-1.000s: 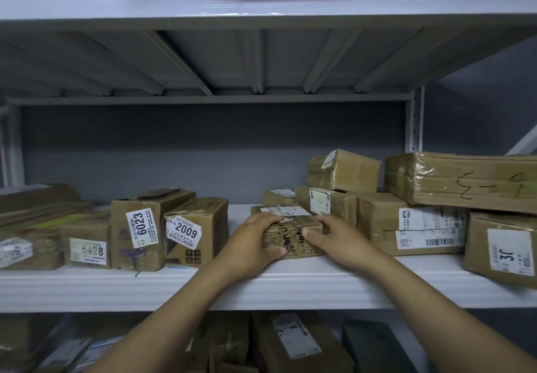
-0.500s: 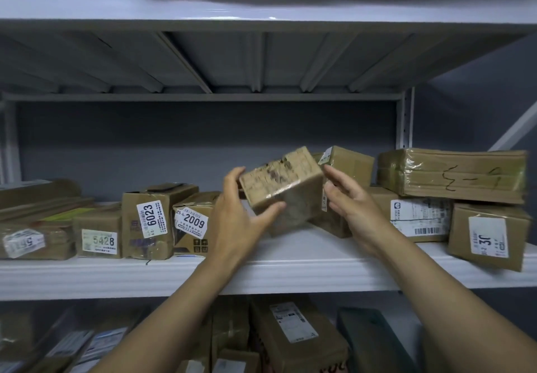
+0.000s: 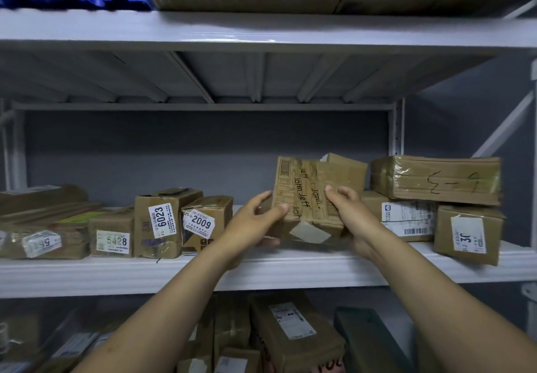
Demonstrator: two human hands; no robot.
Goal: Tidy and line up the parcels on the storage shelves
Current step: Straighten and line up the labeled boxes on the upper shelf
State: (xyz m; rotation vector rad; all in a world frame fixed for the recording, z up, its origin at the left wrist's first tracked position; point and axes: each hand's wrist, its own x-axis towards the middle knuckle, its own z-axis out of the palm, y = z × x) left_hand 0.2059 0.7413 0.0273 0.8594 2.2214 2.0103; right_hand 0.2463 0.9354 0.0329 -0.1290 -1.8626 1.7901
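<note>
1. We hold the small brown parcel (image 3: pixel 305 198) between our two hands. It stands upright with a slight tilt, and its wide face, handwritten "John Jeff", is turned toward us.
2. Our left hand (image 3: pixel 255 221) grips the parcel's left edge. The thumb presses on the facing side near the lower left corner, and the fingers curl round behind, mostly hidden.
3. Our right hand (image 3: pixel 348 213) grips the right edge in the same way. The thumb lies on the facing side and the other fingers wrap behind, so both hands are half closed around the cardboard.
4. The white shelf (image 3: pixel 261 268) runs below both hands. The parcel's lower edge is near the board, but it is blurred and we cannot tell whether it touches.
5. Just left of our left hand leans the parcel labelled 2009 (image 3: pixel 203 224). Beyond it, farther from the hand, stand the parcel labelled 6023 (image 3: pixel 162 221) and then the parcel labelled 5428 (image 3: pixel 112 239).
6. Just right of our right hand sits the barcoded parcel (image 3: pixel 406 218), with the plastic-wrapped flat parcel (image 3: pixel 436 179) lying on top of it.
7. Farther right of that hand, the parcel labelled 30 (image 3: pixel 467 236) sits at the shelf's front edge.
8. Behind the held parcel and above our right hand, the top of a plain brown box (image 3: pixel 348 166) shows.
</note>
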